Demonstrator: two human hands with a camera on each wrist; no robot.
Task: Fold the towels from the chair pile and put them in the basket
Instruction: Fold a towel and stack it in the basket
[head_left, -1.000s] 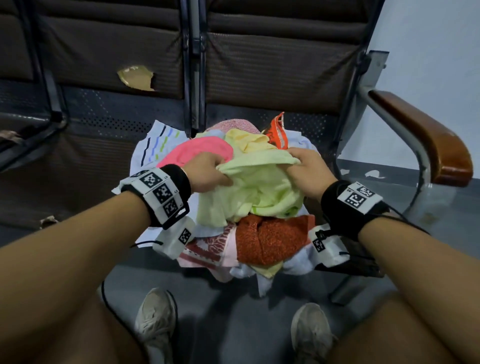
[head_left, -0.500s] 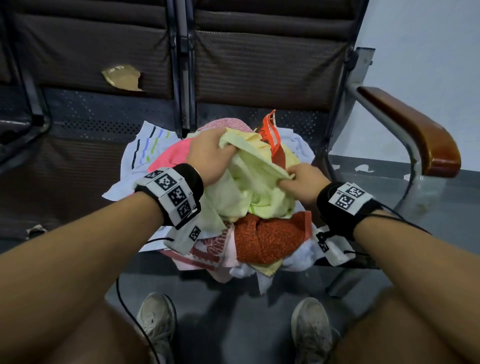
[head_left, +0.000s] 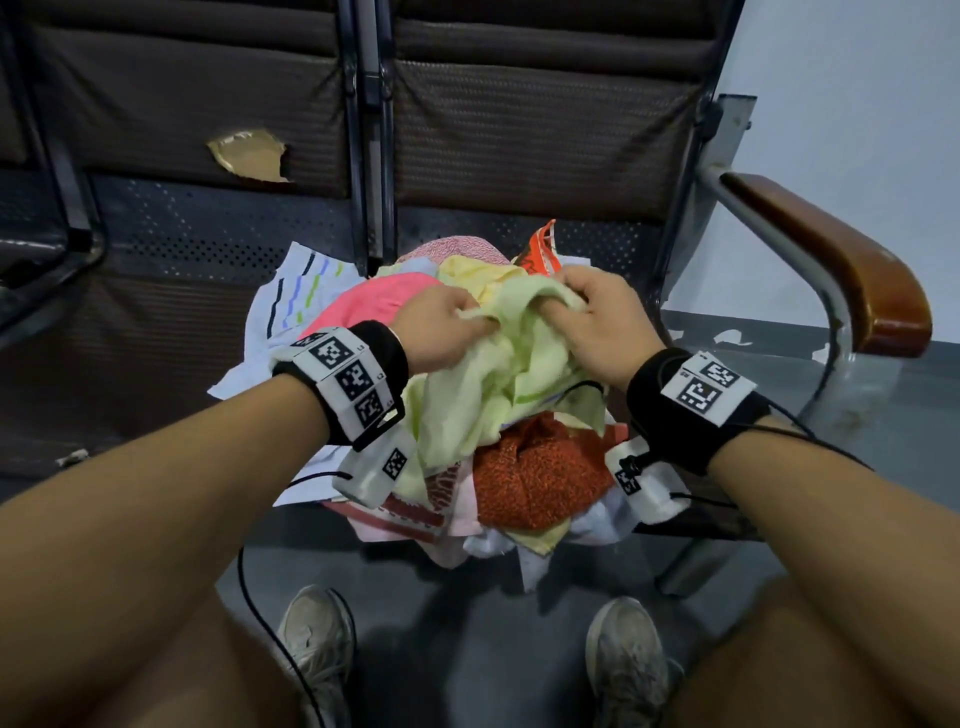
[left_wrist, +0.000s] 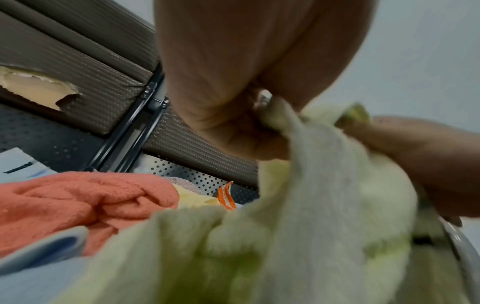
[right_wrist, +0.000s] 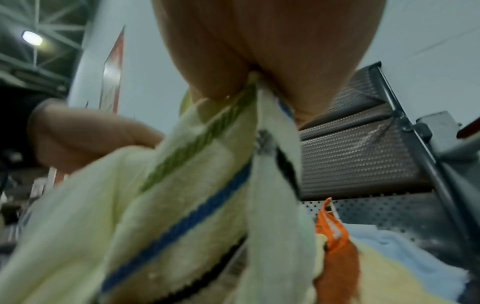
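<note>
The pale green towel hangs bunched between the two hands above the chair pile, its top edge running left to right. The left hand grips one end of that edge and the right hand pinches the other, close together. Spreading it likely means drawing the hands apart along that edge; no basket is in view.
</note>
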